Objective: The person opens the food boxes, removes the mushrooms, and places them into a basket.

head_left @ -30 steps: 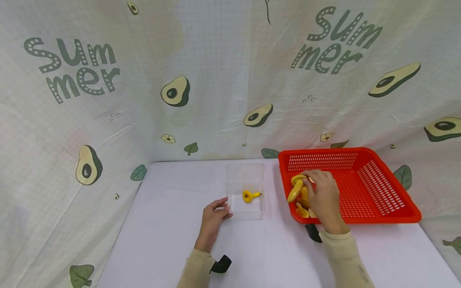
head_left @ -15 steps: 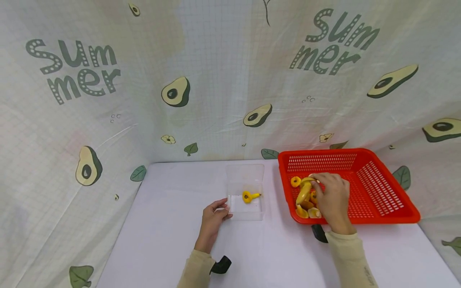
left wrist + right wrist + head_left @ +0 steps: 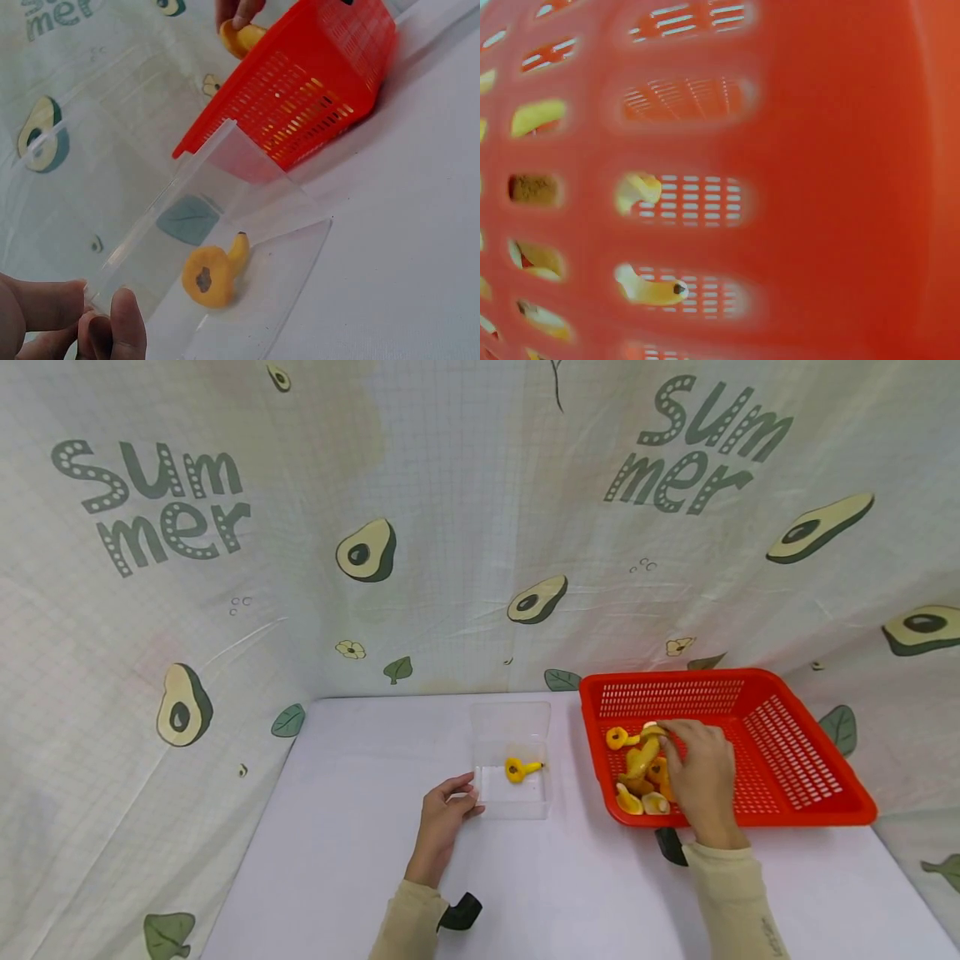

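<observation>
My left hand [image 3: 438,824] pinches the left wall of a clear plastic box [image 3: 512,810] whose lid [image 3: 512,718] is flipped back. Inside the box lies one yellow piece [image 3: 516,770]; the left wrist view shows its round flared face and banana-like stem [image 3: 238,253]. Over the left part of a red basket [image 3: 678,677], my right hand [image 3: 701,777] pinches a yellow mushroom-shaped piece [image 3: 643,758] by its cap. Several similar yellow pieces lie below it, such as a ring-ended one [image 3: 617,737]. The right wrist view shows mostly the basket wall [image 3: 832,180], with the hand hidden.
A white-covered table [image 3: 360,760] carries the box and the basket side by side. A printed cloth [image 3: 450,485] with avocados hangs behind and at both sides. A black device [image 3: 460,912] sits at the left wrist, another [image 3: 670,846] at the right.
My right hand has moved right within the basket's left part, still holding the mushroom-shaped piece, and uncovers more yellow pieces. The left hand and box have stayed put.
</observation>
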The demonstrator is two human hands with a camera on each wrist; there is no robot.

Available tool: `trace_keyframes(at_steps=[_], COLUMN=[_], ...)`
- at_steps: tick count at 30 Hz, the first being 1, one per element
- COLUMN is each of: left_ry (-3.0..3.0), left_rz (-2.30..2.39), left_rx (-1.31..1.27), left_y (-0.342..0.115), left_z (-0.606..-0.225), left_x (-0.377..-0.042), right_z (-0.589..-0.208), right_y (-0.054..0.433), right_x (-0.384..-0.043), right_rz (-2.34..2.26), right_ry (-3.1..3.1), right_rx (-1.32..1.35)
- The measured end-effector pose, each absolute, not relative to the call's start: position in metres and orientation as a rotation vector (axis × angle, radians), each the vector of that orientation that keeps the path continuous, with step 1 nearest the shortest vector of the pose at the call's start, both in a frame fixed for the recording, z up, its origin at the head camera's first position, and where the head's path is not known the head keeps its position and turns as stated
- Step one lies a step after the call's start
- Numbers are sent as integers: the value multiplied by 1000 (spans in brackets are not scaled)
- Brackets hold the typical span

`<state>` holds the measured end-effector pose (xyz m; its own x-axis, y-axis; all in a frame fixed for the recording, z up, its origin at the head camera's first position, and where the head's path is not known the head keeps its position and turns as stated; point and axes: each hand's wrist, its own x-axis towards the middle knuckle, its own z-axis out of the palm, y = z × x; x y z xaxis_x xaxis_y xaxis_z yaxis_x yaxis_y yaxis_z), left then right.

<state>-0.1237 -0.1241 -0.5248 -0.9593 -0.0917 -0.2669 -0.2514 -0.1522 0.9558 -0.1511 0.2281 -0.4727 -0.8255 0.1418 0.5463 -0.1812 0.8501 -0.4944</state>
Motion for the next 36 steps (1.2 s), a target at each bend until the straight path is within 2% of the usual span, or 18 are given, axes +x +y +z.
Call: trace_keyframes(at_steps=[11, 21, 36], left_ry=[1963, 1950, 1947], left_rz=[2279, 2296, 2290], left_rx=[-389, -385, -377], left_y=[-126, -125, -127], left_z=[-527, -524, -525], left_x=[-125, -125, -124], right_z=[-456, -459, -483], right_y=[217, 153, 80], right_x=[-142, -137, -158], right_rz=[824, 843, 628], right_ry=[-2418, -2445, -2744], right_rx=[46, 438, 635])
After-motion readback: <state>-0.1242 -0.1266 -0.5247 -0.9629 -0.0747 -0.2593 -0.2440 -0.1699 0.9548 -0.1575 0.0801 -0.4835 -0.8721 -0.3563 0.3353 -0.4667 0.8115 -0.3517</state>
